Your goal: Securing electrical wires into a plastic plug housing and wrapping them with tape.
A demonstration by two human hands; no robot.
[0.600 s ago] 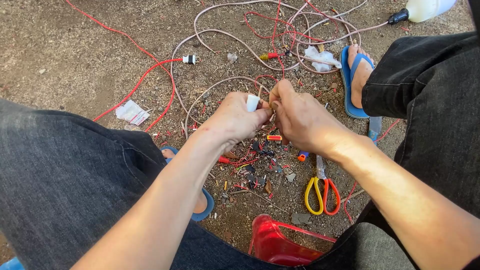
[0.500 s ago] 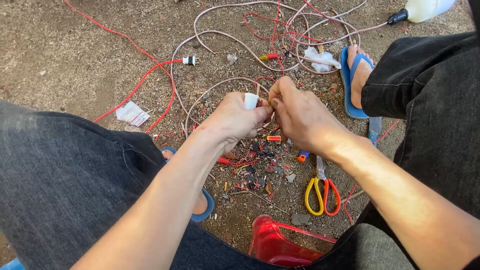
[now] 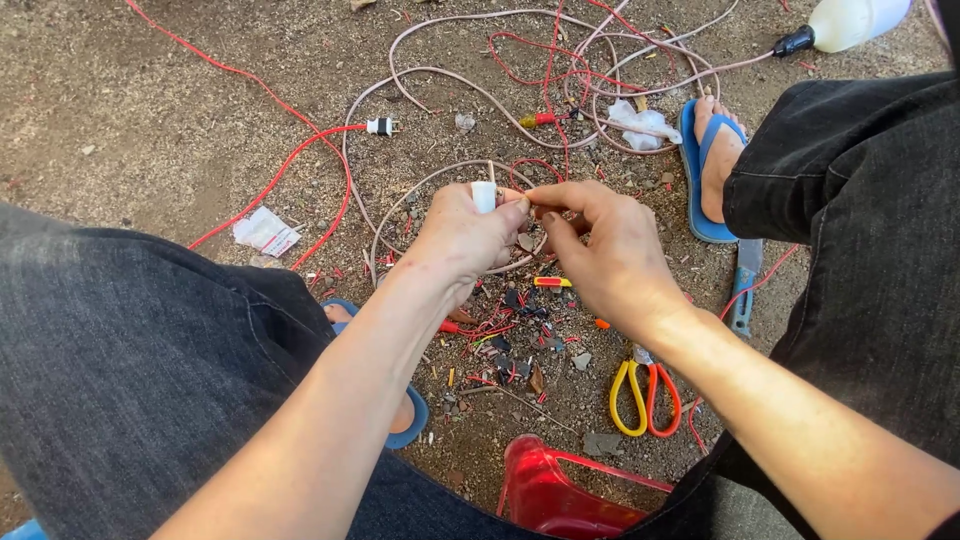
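Note:
My left hand [image 3: 462, 236] grips a small white plug piece [image 3: 484, 195] that sticks up between thumb and fingers, with a pale pink wire [image 3: 432, 180] running out of it. My right hand [image 3: 603, 250] meets it from the right, fingertips pinched at the plug's side on what looks like a thin wire end. Both hands hover over dirt ground strewn with cut wire scraps [image 3: 510, 330].
Scissors with yellow and red handles [image 3: 645, 395] lie below my right wrist. A red cable with a white plug [image 3: 380, 126], tangled pink and red wires [image 3: 590, 70], a white bottle [image 3: 845, 22], a blue-handled tool [image 3: 741, 290] and a red plastic stool [image 3: 560, 495] surround me. Blue sandals are on both feet.
Both hands stay together on the white plug; the left hand has turned it slightly upright. Nothing else moved.

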